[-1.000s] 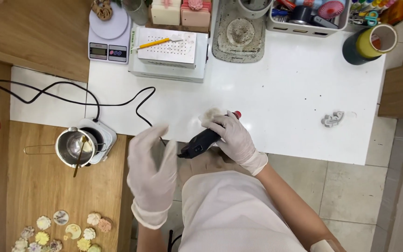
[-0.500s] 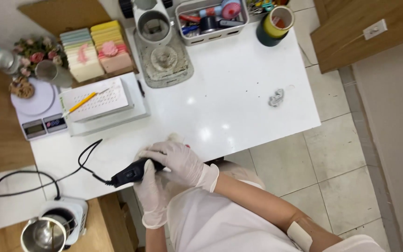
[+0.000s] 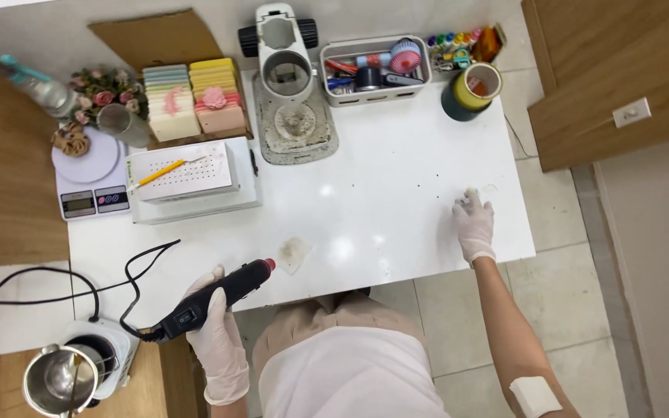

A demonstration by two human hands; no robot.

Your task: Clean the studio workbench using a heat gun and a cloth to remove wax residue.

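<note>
Half a second ago both gloved hands were together on the heat gun at the table's near edge; now only the left hand holds it, and the right hand has gone out to the far right of the white table. There it is laid over a small pale item that it mostly hides, fingers curled down; I cannot tell whether they pinch it. The view has also swung, so the scale and the perforated white box now sit upper left. The left hand's fingers are wrapped tight round the black heat gun at the table's front edge. Its long axis runs diagonally, the red nozzle pointing up and right toward a small translucent scrap just beside its tip, the cord end down and left.
</note>
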